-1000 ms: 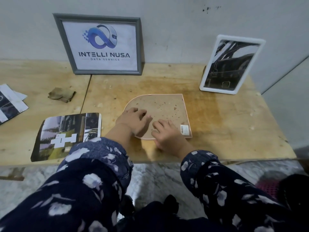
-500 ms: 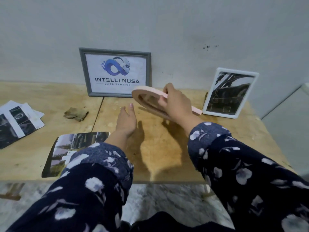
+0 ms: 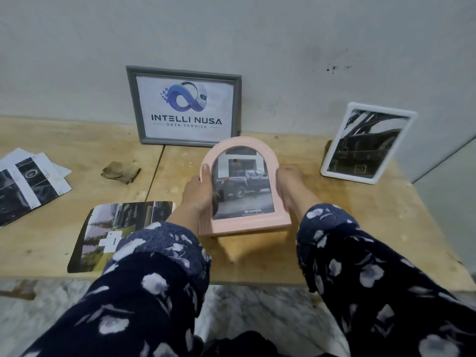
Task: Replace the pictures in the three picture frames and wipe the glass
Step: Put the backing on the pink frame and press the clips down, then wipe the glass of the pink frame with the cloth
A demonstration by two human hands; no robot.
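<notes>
Both hands, left hand and right hand, grasp the pink arched frame upright above the wooden table (truck photo inside); set it down gently, glass facing forward.

Head cam, looks down, close to table.

Picture frames: three, a grey frame, a pink arched frame, a white frame
Loose printed pictures: one large print, one pile
Cloths: one
Hands: two
</notes>
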